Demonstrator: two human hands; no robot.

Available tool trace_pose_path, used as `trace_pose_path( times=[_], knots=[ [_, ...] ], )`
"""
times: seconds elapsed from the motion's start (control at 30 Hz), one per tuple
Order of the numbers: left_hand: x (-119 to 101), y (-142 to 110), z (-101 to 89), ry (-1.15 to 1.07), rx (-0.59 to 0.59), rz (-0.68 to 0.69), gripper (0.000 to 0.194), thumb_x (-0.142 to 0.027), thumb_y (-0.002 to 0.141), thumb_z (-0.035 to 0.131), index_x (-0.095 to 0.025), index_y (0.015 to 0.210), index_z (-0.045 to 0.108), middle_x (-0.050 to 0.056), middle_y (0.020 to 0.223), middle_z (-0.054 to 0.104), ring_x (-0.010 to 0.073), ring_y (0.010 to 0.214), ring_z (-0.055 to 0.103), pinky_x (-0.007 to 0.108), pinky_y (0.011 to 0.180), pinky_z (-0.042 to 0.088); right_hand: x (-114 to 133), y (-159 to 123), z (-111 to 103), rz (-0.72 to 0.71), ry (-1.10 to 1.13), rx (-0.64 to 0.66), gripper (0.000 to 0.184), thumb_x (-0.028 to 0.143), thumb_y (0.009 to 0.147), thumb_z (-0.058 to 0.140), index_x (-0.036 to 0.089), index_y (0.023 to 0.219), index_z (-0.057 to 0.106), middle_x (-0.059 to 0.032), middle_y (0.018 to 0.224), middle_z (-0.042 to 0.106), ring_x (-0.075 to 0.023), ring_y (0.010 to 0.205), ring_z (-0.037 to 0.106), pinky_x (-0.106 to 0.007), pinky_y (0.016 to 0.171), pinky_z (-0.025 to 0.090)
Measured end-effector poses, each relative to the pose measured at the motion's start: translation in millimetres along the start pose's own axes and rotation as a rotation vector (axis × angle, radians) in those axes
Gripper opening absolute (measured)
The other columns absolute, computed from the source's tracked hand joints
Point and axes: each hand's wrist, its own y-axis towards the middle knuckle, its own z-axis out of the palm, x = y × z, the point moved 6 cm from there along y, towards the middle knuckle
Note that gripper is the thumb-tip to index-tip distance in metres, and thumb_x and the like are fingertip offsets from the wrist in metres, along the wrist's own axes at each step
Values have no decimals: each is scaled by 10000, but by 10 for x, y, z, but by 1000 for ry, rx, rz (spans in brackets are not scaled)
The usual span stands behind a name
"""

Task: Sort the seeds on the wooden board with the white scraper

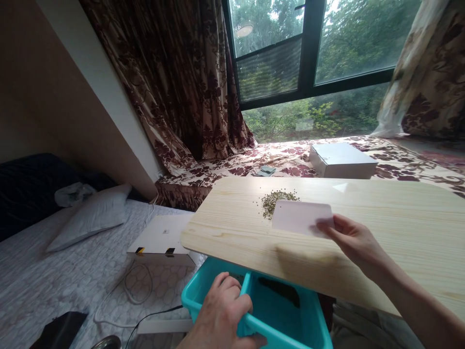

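Observation:
My right hand (354,237) pinches a thin white rectangular card (298,218) by its right end, thumb on top. The card is held over the pale wooden tabletop (225,218), its far edge beside a loose pile of small greenish-brown grains (274,201), possibly beans or seeds. Part of the pile may be hidden behind the card. Below the table's near edge, my left hand (227,305) grips a turquoise two-compartment bin (283,334), its fingers curled over the near rim by the divider. A dark patch lies in the bin's right compartment; its content is hard to make out.
A white box (343,157) sits on the floral-covered window ledge, with a folded greenish cloth (266,170) to its left. Another white box (162,237) lies on the bed (90,261), near cables and a pillow (90,215). The bin partly sits beneath the table edge.

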Motion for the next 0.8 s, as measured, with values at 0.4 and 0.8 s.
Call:
trace_pose_path(
  times=[0.4, 0.8],
  knots=[
    [-107, 39, -149, 23, 49, 7, 483, -330, 521, 901, -198, 697, 471, -21, 770, 545, 194, 821, 546, 436, 912, 401, -273, 166, -98, 11, -30, -49, 253, 432, 660, 776, 224, 801, 752, -55, 853, 782, -261, 866, 721, -383, 857, 556],
    [-2, -27, 71, 26, -11, 36, 506, -516, 484, 862, -216, 685, 507, -52, 674, 454, 189, 784, 523, 467, 945, 370, -209, 173, -109, -29, -63, -106, 328, 500, 592, 787, 210, 738, 741, -61, 828, 784, -262, 789, 715, -384, 772, 563]
  ],
)
